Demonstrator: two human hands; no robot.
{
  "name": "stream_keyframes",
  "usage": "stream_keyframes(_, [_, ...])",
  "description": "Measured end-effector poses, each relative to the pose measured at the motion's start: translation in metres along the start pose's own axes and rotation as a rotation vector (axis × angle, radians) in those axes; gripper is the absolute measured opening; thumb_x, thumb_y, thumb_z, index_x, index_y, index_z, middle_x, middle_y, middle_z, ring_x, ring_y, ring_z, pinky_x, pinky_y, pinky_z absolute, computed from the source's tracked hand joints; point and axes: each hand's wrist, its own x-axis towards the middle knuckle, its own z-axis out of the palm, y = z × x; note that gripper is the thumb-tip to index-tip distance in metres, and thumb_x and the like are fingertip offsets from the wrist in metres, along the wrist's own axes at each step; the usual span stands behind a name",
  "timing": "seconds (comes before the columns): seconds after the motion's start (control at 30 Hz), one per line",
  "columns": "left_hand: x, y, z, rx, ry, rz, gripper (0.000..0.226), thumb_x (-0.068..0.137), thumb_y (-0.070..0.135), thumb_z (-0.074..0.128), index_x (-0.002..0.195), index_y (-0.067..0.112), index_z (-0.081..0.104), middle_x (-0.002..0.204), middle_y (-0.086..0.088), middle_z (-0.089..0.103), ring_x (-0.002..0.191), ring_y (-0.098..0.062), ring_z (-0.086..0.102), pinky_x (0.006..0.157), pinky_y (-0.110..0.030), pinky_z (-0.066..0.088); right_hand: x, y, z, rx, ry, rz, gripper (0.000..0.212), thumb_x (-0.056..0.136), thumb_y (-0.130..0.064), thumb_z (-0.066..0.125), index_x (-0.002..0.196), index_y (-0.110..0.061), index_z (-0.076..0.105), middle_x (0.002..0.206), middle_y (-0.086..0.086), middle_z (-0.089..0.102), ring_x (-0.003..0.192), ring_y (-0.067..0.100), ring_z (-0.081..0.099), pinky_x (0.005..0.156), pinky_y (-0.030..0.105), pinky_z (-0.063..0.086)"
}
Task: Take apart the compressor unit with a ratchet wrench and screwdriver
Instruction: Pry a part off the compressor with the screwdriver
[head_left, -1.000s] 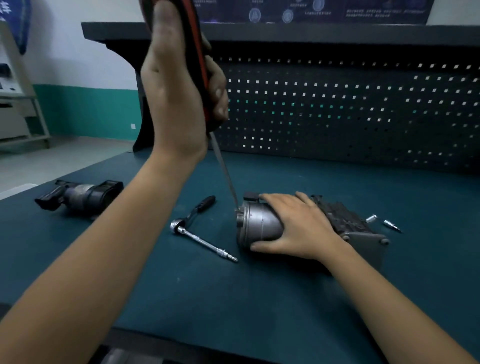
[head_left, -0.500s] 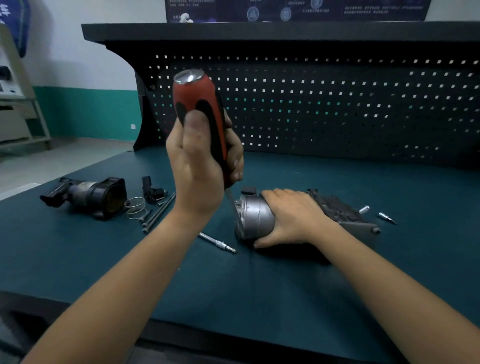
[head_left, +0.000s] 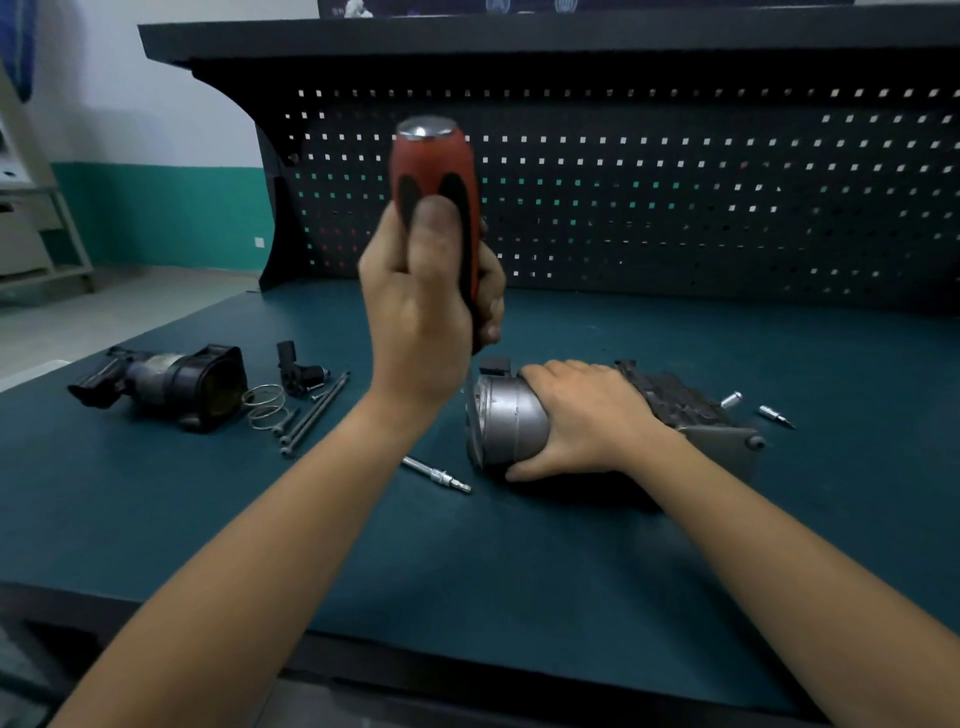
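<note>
Left hand (head_left: 426, 312): grips the screwdriver (head_left: 434, 171), lower than a second ago, tip hidden.
Right hand (head_left: 582, 415): unchanged, curled over the compressor unit (head_left: 511, 423).

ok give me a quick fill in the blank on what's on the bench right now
1. The left hand grips a screwdriver whose handle is black and ____.
2. The right hand grips the compressor unit, and two small metal bits lie just to the ____ of it.
3. The wire rings and long bolts lie to the ____ of the compressor unit.

Missing words: red; right; left
</note>
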Motion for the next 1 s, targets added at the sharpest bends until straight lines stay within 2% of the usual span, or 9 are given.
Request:
stream_keyframes(0.1, [0.002,0.001,0.016,0.059,-0.043,-0.054,0.041,0.074,0.048,0.044,0.079,0.008,0.042,0.045,0.007,0.043,0.033,-0.007,0.038,0.034,-0.019,0.031,0.0,0.001,0.001,0.0,0.005,0.0,0.084,0.054,-0.078,0.062,0.113,-0.019,0.048,0.105,-0.001,0.058,0.098,0.021,0.054,0.072,0.029,0.03])
stream_keyframes(0.27, [0.009,-0.002,0.029,0.108,-0.199,-0.102,0.035,0.075,0.047,0.044,0.074,0.011,0.042,0.049,-0.002,0.039,0.034,-0.007,0.037,0.034,-0.018,0.032,0.001,0.001,0.003,0.003,0.003,0.008,0.088,0.053,-0.078,0.062,0.116,-0.019,0.047,0.109,0.0,0.059,0.102,0.022,0.055,0.081,0.032,0.04])
stream_keyframes(0.37, [0.01,-0.007,0.035,0.108,-0.238,-0.151,0.029,0.08,0.04,0.051,0.073,0.013,0.043,0.046,0.002,0.039,0.033,-0.006,0.035,0.035,-0.015,0.03,0.0,0.001,0.003,0.012,0.008,0.011,0.086,0.053,-0.077,0.063,0.114,-0.019,0.048,0.109,0.0,0.06,0.103,0.022,0.055,0.084,0.032,0.04])
stream_keyframes(0.47, [0.003,-0.015,0.05,0.183,-0.368,-0.186,0.014,0.084,0.027,0.049,0.07,0.023,0.045,0.043,0.009,0.041,0.034,-0.002,0.037,0.037,-0.011,0.03,-0.001,-0.001,0.001,0.044,0.012,0.014,0.082,0.054,-0.076,0.064,0.114,-0.021,0.054,0.115,-0.001,0.062,0.108,0.024,0.055,0.089,0.032,0.043])
stream_keyframes(0.6, [-0.002,-0.019,0.064,0.239,-0.533,-0.213,0.013,0.083,0.029,0.05,0.073,0.023,0.047,0.048,0.011,0.04,0.037,-0.003,0.039,0.039,-0.015,0.032,-0.003,-0.001,0.0,0.086,0.028,0.006,0.08,0.055,-0.073,0.066,0.118,-0.024,0.055,0.119,-0.002,0.062,0.112,0.024,0.054,0.091,0.035,0.044])
stream_keyframes(0.67, [0.001,-0.016,0.061,0.233,-0.471,-0.208,0.012,0.082,0.03,0.049,0.072,0.024,0.047,0.046,0.011,0.041,0.036,-0.003,0.039,0.037,-0.014,0.031,-0.002,-0.001,0.001,0.072,0.051,0.007,0.079,0.054,-0.074,0.067,0.112,-0.021,0.056,0.114,-0.001,0.063,0.107,0.025,0.056,0.086,0.033,0.043])
stream_keyframes(0.73, [0.008,-0.011,0.048,0.177,-0.28,-0.197,0.016,0.081,0.035,0.05,0.072,0.021,0.047,0.044,0.009,0.043,0.033,-0.005,0.038,0.035,-0.013,0.03,-0.001,0.0,0.003,0.037,0.049,0.007,0.079,0.053,-0.076,0.065,0.107,-0.019,0.052,0.108,-0.001,0.062,0.101,0.023,0.056,0.081,0.032,0.041])
stream_keyframes(0.87, [0.028,-0.001,0.01,0.073,0.106,-0.091,0.051,0.069,0.058,0.044,0.079,0.009,0.04,0.041,0.008,0.042,0.03,-0.009,0.036,0.035,-0.018,0.029,0.001,0.001,0.005,0.032,0.028,0.002,0.083,0.053,-0.078,0.062,0.11,-0.019,0.048,0.105,-0.001,0.059,0.098,0.021,0.055,0.079,0.031,0.038])
stream_keyframes(1.0, [0.038,-0.002,0.0,0.133,0.238,-0.002,0.034,0.09,0.042,0.036,0.076,0.011,0.039,0.044,0.006,0.039,0.034,-0.012,0.035,0.037,-0.021,0.032,0.0,0.001,0.003,0.032,0.02,-0.009,0.085,0.054,-0.077,0.062,0.114,-0.018,0.047,0.106,-0.001,0.058,0.098,0.021,0.055,0.079,0.031,0.038])
